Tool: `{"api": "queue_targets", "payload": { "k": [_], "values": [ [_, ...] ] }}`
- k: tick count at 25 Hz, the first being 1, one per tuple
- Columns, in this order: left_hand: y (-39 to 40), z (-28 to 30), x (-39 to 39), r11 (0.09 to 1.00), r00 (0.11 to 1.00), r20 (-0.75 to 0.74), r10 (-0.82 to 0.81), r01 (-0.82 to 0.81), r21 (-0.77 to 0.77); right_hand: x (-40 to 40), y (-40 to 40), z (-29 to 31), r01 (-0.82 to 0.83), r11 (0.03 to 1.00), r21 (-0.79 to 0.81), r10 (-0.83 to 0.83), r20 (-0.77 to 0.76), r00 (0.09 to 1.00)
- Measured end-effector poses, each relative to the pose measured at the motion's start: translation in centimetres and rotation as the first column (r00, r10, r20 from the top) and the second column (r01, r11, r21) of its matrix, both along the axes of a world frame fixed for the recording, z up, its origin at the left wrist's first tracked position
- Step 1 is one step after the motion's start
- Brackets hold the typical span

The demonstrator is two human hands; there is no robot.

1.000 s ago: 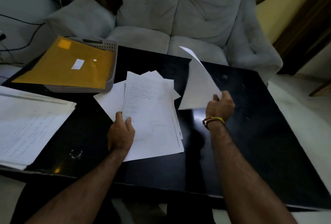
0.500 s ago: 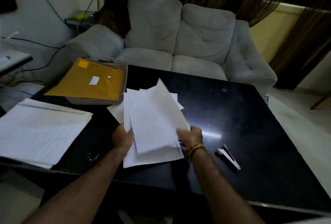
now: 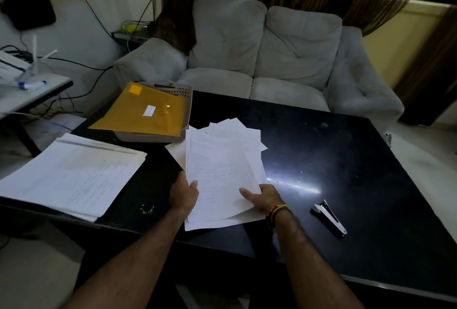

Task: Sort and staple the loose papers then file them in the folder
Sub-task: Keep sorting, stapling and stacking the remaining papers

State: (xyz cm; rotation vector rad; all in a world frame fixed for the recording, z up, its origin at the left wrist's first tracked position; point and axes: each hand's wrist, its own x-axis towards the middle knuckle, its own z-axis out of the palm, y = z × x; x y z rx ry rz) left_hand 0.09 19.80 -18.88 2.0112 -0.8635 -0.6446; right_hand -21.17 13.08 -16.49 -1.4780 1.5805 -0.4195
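Loose papers (image 3: 220,172) lie fanned on the near middle of the black table (image 3: 346,160), their far corners splayed at different angles. Your left hand (image 3: 184,195) holds the stack's near-left edge, thumb on top of the sheets; your right hand (image 3: 265,197) holds the near-right corner, thumb laid across the top sheet, the other fingers hidden under the paper. Expect the sheets to be light, limp and slick against each other: they will likely slide out of register if lifted by one corner. Judgement: keep both hands on opposite edges, stand the stack on end and tap it square before stapling, since the fan is still uneven. The stapler (image 3: 329,219) lies to your right on the table, well apart from the papers, with a clear reach to it. The yellow folder (image 3: 141,111) rests on a grey tray (image 3: 173,137) at the far left, just beside the fan's far-left corner. A second paper pile (image 3: 71,172) occupies the left edge of the table; keep the two sets from mixing. A grey sofa (image 3: 259,61) stands beyond the table.
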Motion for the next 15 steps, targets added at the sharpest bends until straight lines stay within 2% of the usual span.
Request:
{"api": "queue_targets", "payload": {
  "k": [2, 4, 6, 8, 10, 12, 15],
  "values": [
    [0.8, 0.3, 0.3, 0.998, 0.999, -0.029, -0.02, 0.018, -0.058, -0.5, 0.0, -0.1, 0.088, 0.996, -0.022, -0.086, 0.079, 0.993],
    [1.7, 0.7, 1.3, 0.995, 0.999, -0.021, -0.029, 0.027, -0.093, -0.8, -0.2, -0.8, 0.186, 0.982, 0.019, -0.186, 0.172, 0.967],
    [2.1, 0.9, 2.5, 0.994, 1.0, 0.008, -0.03, 0.031, -0.106, -0.4, -0.2, -1.3, 0.239, 0.969, 0.057, -0.245, 0.202, 0.948],
    [2.3, 0.6, 3.2, 0.994, 0.997, 0.067, -0.038, 0.044, -0.104, 0.4, -0.4, -1.2, 0.305, 0.952, 0.016, -0.305, 0.096, 0.947],
    [2.5, -0.2, 3.2, 0.994, 0.987, 0.157, -0.033, 0.049, -0.096, 1.3, -0.8, -0.5, 0.366, 0.919, -0.146, -0.376, -0.044, 0.926],
    [2.5, -0.9, 2.9, 0.995, 0.966, 0.255, -0.035, 0.056, -0.076, 2.4, -1.7, 0.2, 0.349, 0.895, -0.278, -0.395, -0.129, 0.91],
    [2.3, -1.3, 2.9, 0.997, 0.948, 0.316, -0.039, 0.059, -0.054, 4.2, -3.5, 1.0, 0.329, 0.911, -0.248, -0.389, -0.255, 0.885]
  ]
}}
